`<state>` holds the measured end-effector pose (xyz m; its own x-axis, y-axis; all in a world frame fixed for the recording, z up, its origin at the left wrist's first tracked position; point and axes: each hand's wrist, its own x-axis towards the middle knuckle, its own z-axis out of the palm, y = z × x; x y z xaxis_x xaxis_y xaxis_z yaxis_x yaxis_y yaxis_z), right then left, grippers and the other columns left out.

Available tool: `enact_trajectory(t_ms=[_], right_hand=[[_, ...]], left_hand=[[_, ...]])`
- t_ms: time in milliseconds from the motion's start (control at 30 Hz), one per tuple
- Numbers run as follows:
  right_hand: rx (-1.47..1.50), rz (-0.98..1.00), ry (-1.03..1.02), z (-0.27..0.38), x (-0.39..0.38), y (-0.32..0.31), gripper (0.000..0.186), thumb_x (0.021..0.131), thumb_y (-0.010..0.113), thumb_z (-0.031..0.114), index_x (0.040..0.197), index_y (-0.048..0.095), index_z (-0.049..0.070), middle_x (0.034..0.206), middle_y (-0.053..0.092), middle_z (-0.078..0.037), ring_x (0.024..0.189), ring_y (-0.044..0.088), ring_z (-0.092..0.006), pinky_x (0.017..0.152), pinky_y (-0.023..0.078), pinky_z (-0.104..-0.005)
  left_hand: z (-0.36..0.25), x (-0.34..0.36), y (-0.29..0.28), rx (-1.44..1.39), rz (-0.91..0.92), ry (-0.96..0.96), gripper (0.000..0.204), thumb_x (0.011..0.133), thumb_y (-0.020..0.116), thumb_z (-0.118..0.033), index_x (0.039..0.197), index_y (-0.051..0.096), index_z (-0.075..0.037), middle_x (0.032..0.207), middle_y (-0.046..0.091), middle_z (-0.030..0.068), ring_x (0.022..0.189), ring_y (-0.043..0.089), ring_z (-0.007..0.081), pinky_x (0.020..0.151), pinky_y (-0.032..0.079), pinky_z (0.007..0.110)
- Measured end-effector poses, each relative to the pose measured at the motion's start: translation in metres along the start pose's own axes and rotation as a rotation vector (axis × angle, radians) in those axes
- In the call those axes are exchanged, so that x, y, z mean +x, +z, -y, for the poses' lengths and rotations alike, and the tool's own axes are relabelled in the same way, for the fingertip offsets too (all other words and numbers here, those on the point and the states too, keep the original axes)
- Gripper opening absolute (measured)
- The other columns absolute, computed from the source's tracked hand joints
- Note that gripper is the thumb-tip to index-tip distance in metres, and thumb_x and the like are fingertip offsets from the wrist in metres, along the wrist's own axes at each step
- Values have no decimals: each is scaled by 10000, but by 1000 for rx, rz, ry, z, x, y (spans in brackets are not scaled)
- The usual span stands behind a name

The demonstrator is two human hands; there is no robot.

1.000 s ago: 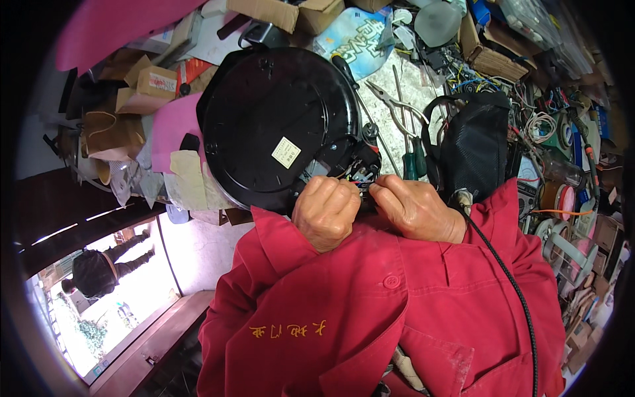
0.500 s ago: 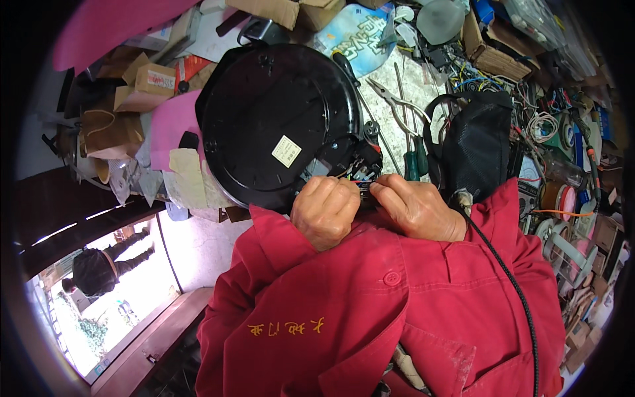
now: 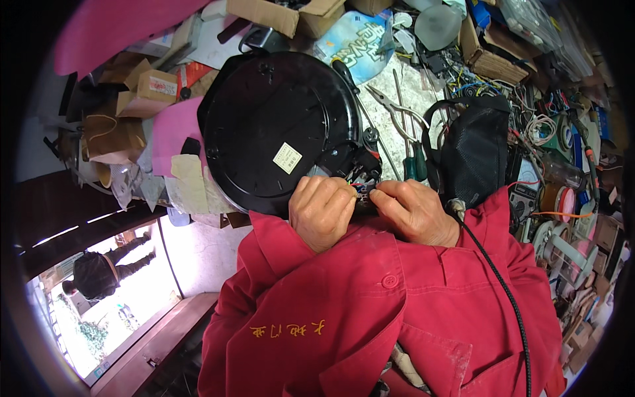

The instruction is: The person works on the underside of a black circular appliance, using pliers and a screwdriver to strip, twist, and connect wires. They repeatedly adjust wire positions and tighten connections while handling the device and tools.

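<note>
Head view, cluttered worktop [image 3: 415, 86], left hand [image 3: 322, 212] and right hand [image 3: 415, 210] curled closed at wires [image 3: 357, 185], bright doorway [image 3: 147, 284]

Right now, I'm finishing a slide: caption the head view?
Left hand and right hand at thin wires beside a round black housing.

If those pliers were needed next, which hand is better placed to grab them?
Probably the right hand: the pliers lie almost straight beyond it, while the left hand is farther left.
</note>
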<state>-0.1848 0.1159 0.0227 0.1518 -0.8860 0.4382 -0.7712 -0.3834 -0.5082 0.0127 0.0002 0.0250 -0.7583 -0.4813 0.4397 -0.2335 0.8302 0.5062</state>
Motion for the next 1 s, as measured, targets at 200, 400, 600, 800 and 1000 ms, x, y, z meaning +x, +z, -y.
enact_trajectory(t_ms=[200,400,600,800,1000], right_hand=[[-52,-67,32,0,-1,0,366,804,744,71,1164,682,54,1122,665,-101,770,656,-219,677,531,-329],[-53,-147,122,0,-6,1,350,794,779,31,1128,683,61,1141,659,-102,753,675,-211,645,543,-315],[6,-111,166,0,-6,-3,344,832,771,27,1153,652,57,1157,649,-137,838,721,-267,704,583,-351],[66,-111,195,0,-8,-1,361,841,756,1,1179,636,42,1171,642,-153,865,723,-311,730,597,-371],[158,-130,205,-3,-10,3,458,804,760,-57,1228,606,21,1201,619,-159,917,720,-337,745,610,-385]], left_hand=[[0,5,3,-74,-1,-150,178,762,793,16,869,667,-50,940,722,82,779,630,284,717,490,388],[2,10,9,-103,-4,-166,203,778,818,18,827,634,-51,869,709,78,749,621,282,697,481,391],[0,12,11,-71,4,-183,211,786,827,18,819,631,-53,799,660,68,717,599,266,663,469,376],[-1,16,10,-167,30,-282,208,798,820,25,985,741,-22,788,648,70,702,586,219,622,473,345],[4,12,11,-150,17,-224,161,804,816,20,952,772,-24,801,658,72,727,618,228,646,483,349]])
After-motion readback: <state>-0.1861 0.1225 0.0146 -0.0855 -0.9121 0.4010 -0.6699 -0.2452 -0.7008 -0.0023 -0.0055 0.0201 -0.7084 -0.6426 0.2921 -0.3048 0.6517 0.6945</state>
